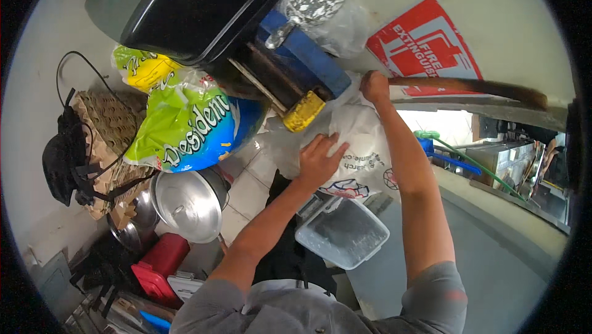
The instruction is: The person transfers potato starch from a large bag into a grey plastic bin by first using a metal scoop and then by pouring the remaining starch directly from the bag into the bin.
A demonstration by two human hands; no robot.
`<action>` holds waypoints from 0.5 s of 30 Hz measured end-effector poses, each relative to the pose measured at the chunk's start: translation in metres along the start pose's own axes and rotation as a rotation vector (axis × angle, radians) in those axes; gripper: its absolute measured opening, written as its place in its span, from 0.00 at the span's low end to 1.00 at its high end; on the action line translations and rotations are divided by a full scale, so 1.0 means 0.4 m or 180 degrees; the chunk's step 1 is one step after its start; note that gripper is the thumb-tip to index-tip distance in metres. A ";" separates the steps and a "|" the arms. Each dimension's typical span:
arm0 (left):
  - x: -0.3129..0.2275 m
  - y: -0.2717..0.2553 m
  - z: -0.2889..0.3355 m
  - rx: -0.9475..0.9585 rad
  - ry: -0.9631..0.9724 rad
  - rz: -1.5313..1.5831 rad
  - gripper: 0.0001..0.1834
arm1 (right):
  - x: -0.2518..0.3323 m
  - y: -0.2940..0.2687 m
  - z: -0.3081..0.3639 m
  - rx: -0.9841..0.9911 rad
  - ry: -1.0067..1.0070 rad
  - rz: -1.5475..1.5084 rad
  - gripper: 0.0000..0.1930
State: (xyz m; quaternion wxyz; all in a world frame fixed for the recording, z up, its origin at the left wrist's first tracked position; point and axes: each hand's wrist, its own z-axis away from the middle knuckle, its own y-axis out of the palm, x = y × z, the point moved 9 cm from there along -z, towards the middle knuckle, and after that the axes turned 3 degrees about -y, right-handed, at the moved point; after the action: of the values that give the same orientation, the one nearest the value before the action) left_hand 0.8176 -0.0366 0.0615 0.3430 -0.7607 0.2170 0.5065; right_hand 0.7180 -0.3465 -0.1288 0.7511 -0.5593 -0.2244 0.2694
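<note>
A bulging white plastic sack (pixel 361 140) with print on it hangs or rests in front of me, its upper part gathered and crumpled. My right hand (pixel 374 87) is closed in a fist around the sack's upper edge. Against the sack's left side lies my left hand (pixel 320 160), its fingers spread over the plastic. Below the sack is a translucent plastic tub (pixel 342 233), whitish inside. Just above my left hand, a yellow block-like end (pixel 306 112) sticks out beside a blue box (pixel 308 57).
Up left, a black bin (pixel 203 10) overhangs a green-and-blue plastic bag (pixel 185 118). A metal lid (pixel 186 206), red container (pixel 161 267) and black bag (pixel 61 152) are lower left. A wooden handle (pixel 468 84) runs right from my right hand, across a red wall sign (pixel 425 44).
</note>
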 end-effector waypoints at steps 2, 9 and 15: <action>-0.026 0.023 0.000 0.0126 0.0183 0.0005 0.17 | -0.132 0.064 0.000 -0.0411 -0.0303 -0.0128 0.17; 0.018 -0.004 0.005 0.0097 0.0074 -0.0027 0.17 | -0.005 -0.096 0.265 0.2324 0.0923 -0.2330 0.27; 0.003 -0.012 -0.004 -0.0082 -0.0046 -0.0083 0.17 | -0.238 -0.323 0.751 0.0430 0.2080 -0.1626 0.45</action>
State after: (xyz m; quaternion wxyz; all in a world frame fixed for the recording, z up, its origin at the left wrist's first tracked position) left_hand 0.8222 -0.0344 0.0621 0.3414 -0.7642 0.1980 0.5102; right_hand 0.4740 -0.2225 0.0741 0.8605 -0.4912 -0.0877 -0.1030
